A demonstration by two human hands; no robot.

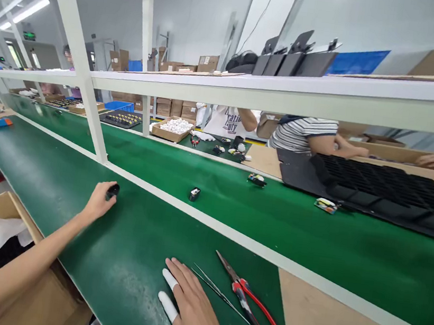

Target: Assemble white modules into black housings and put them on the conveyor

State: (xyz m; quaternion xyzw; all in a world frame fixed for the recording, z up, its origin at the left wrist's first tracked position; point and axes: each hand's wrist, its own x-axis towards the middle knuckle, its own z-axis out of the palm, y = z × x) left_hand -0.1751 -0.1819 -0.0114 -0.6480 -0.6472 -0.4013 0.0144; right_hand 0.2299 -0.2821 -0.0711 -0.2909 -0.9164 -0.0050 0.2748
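Observation:
My left hand is closed round a small black plastic housing above the green work surface, to the left. Fingers apart, my right hand rests on the surface at the front and holds nothing. White finger cots cover two of its digits. Just right of that hand lie a pair of metal tweezers and long-nose pliers with red and black handles. On the green belt beyond the white rail, a small black housing with a white part inside stands by itself.
Small circuit assemblies lie on the belt, near a black compartment tray. A cardboard box stands at the left below the table edge. A white shelf beam and its post cross the view. Co-workers sit opposite.

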